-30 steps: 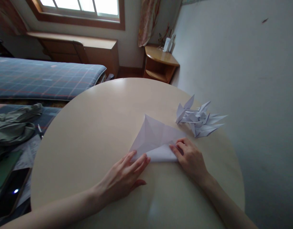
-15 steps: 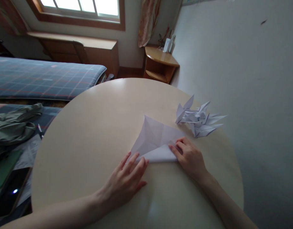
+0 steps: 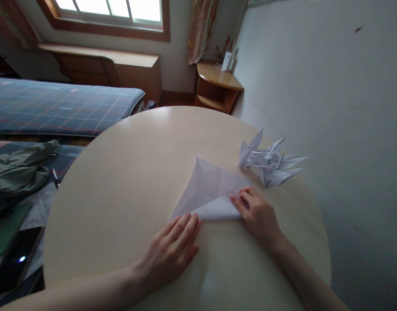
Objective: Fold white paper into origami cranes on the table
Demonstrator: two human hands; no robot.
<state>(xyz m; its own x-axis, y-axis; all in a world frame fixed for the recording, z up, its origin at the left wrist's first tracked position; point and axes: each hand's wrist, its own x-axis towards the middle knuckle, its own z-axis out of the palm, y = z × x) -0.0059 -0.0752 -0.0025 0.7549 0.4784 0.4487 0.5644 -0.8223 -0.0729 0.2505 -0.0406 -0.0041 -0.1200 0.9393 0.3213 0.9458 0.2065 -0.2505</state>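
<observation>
My left hand [image 3: 175, 246] is now drawing its fingers narrow along the creased white paper [image 3: 206, 179]; my right hand [image 3: 259, 214] is gripping the folded flap [image 3: 218, 210].

Your left forearm [image 3: 101, 283] extends over the tabletop's [image 3: 121, 172] left edge, the left hand [image 3: 172, 246] palm down, fingers slightly bent and close together. Your right forearm [image 3: 300, 268] crosses the near right edge, the right hand [image 3: 261, 216] palm down, fingers curled.

The sheet [image 3: 208, 183] is matt, creased paper, the tabletop [image 3: 121, 185] smooth and faintly glossy.
</observation>
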